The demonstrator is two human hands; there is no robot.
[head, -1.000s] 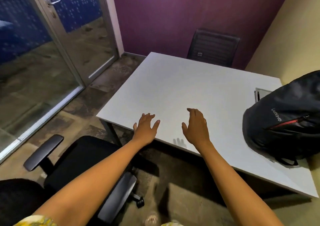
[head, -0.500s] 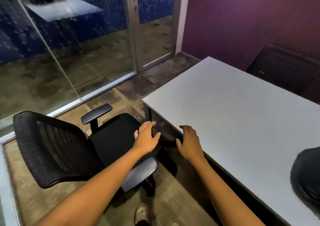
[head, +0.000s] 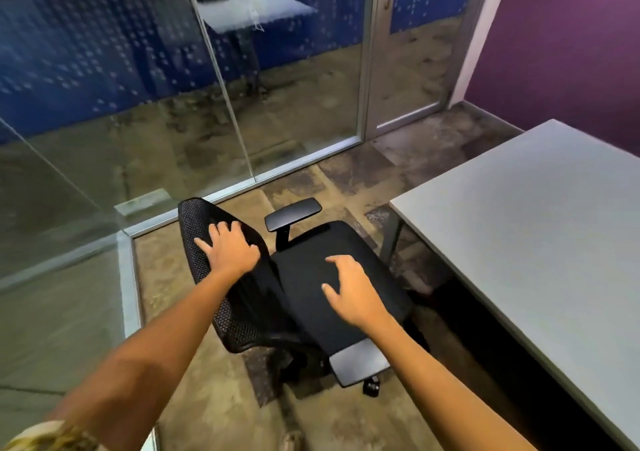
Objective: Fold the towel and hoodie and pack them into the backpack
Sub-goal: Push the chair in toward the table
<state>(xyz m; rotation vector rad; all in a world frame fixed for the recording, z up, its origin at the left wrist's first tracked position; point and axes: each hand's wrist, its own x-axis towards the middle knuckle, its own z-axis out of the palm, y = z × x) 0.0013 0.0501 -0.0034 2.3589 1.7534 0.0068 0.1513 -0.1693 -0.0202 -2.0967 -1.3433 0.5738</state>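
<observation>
While neither towel, hoodie nor backpack shows in view, nothing looks folded or packed; the whole task seems left. Left hand [head: 231, 247] rests spread on the office chair [head: 311, 277] backrest. Right hand [head: 349, 291] hovers over the seat, fingers loose, holding nothing.

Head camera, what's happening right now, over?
Left hand flat on chair backrest, right hand open above seat. Towel, hoodie, backpack out of view. Table at right.
</observation>
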